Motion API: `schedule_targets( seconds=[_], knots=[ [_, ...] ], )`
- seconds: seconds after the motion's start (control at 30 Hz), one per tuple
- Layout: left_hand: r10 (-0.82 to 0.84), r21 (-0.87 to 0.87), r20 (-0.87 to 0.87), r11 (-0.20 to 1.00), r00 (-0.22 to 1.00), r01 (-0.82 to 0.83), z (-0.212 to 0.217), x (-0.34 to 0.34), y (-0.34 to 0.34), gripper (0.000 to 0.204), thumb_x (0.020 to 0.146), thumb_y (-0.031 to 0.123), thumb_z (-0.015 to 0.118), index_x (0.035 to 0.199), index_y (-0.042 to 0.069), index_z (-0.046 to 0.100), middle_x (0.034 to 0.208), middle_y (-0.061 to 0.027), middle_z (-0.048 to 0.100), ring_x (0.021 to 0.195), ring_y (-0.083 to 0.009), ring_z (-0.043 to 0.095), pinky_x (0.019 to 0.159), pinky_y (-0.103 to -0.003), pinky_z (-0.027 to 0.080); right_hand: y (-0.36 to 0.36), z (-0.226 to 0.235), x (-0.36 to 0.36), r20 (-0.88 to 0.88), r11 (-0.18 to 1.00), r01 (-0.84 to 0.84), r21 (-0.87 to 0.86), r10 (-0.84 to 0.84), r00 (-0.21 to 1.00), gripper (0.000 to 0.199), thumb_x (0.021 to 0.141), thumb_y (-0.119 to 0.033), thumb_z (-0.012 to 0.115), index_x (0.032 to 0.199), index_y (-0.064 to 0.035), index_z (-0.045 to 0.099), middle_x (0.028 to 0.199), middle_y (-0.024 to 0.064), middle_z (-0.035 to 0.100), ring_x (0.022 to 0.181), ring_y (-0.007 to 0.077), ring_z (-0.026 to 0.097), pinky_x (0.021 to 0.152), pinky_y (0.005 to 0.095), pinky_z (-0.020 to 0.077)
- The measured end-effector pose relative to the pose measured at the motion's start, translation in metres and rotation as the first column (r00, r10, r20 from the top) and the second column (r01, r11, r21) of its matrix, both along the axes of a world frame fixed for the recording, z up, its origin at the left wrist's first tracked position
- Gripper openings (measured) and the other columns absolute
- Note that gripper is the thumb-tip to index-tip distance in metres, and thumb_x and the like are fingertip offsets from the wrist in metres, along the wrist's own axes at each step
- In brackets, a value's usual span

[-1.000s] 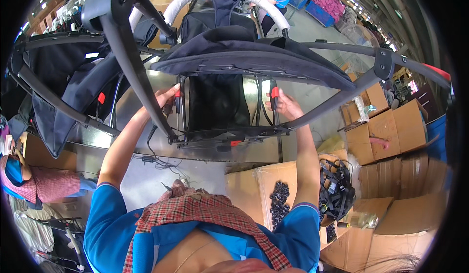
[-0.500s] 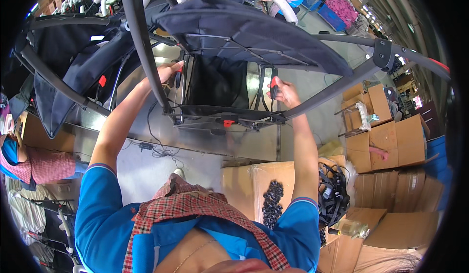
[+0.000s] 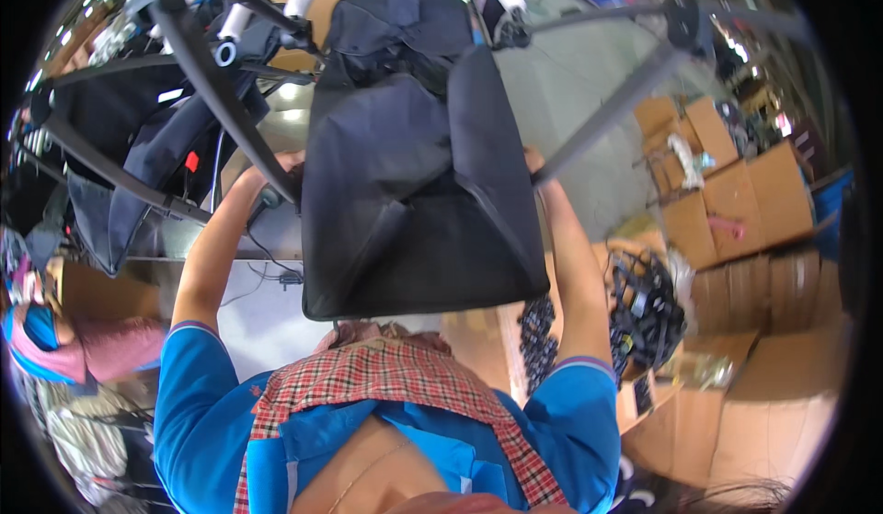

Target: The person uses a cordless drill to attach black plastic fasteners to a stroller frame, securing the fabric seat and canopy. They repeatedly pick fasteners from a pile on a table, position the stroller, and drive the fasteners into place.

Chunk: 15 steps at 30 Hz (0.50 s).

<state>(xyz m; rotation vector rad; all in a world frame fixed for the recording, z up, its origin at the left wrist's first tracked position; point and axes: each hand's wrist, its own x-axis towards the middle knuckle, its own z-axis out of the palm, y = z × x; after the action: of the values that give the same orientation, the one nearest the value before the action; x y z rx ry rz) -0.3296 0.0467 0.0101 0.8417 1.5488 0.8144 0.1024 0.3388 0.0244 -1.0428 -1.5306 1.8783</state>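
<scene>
A stroller with a dark navy and black fabric seat [image 3: 377,146] fills the middle, its near edge close to my apron. Thick dark grey tubes of its frame [image 3: 213,86] run on both sides of the seat. At the seat's left side is my left hand [image 3: 291,159], beside a slanting tube. My right hand [image 3: 533,159] sits at the right side, where the right tube meets the seat. Fabric and tubing hide most of the fingers of both hands, so their grip does not show. The seat also covers the latches and lower crossbar.
To the left stands another dark stroller part [image 3: 175,137] with a red buckle. Open cardboard boxes [image 3: 754,201] are stacked at right. Black straps [image 3: 648,307] and small black parts [image 3: 536,335] lie near my right arm. Another person [image 3: 83,348] is at far left.
Half a second ago both hands were closed on black handles with red pieces inside the frame. The frame has tilted, and the seat's face has come into view toward me, covering the crossbar.
</scene>
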Motion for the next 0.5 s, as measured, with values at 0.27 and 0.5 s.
schedule_targets(
  seconds=[0.27,0.5],
  knots=[
    [0.413,-0.024,0.293,0.905,0.862,-0.426,-0.129,-0.004,-0.215,0.053,0.096,0.041,0.05,0.127,-0.002,0.054,0.118,-0.0133,0.064,0.106,-0.0261,0.062,0.094,-0.04,0.05,-0.102,0.01,0.248,0.073,0.881,0.392,0.266,-0.424,0.903,0.037,0.097,-0.032,0.057,0.106,0.0022,0.066,0.094,0.0097,0.071,0.082,0.0145,0.067,0.074,0.026,0.0551],
    [0.188,-0.581,0.266,0.814,0.945,0.001,-0.085,0.211,-0.147,0.06,0.084,0.039,0.07,0.125,-0.002,0.056,0.097,-0.0106,0.066,0.081,-0.0175,0.063,0.072,-0.032,0.052,-0.24,-0.101,0.392,0.628,0.76,0.164,0.628,-0.621,0.47,0.01,0.08,-0.014,0.067,0.086,-0.0069,0.07,0.081,0.0079,0.072,0.074,0.0202,0.07,0.068,0.0333,0.0543]
  ],
)
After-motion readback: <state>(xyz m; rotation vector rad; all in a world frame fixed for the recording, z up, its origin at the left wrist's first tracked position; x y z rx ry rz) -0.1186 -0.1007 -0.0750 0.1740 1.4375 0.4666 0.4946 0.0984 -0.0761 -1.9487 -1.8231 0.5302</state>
